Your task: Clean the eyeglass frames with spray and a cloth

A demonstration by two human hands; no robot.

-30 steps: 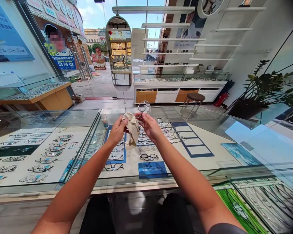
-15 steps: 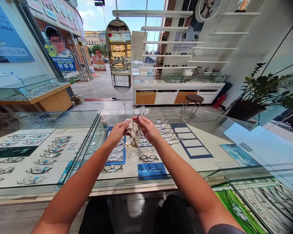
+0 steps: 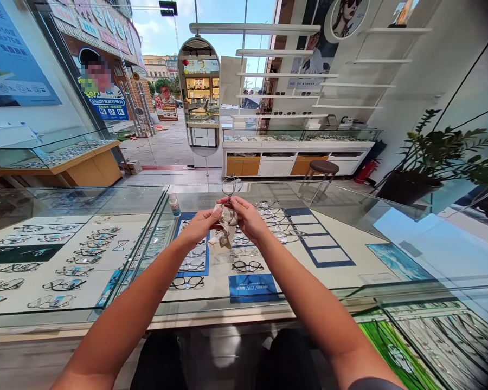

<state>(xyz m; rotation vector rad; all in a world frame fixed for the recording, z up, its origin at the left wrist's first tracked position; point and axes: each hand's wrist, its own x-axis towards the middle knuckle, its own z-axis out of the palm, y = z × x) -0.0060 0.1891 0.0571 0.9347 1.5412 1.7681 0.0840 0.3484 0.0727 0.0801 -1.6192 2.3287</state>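
Over the glass display counter, my right hand [image 3: 248, 218] is closed on a pair of thin-rimmed eyeglasses [image 3: 229, 186], tilted so one round lens stands up above the fingers. My left hand [image 3: 203, 225] pinches a crumpled pale cleaning cloth [image 3: 224, 236], which is pressed around the lower part of the glasses and hangs below the fingers. The two hands nearly touch, and the cloth hides most of the lower lens. Behind my left hand a small white bottle [image 3: 174, 204] with a blue label stands on the counter.
Under the counter glass [image 3: 309, 303] lie rows of eyeglasses [image 3: 248, 266], a blue card [image 3: 253, 288] and a dark blue frame tray [image 3: 321, 238]. Farther back are an oval mirror [image 3: 199, 97], a brown stool [image 3: 324, 167] and a potted plant [image 3: 410, 187].
My left hand has shifted slightly right, closer to my right hand, and the cloth has bunched more around the lower lens. The view has tilted up slightly.
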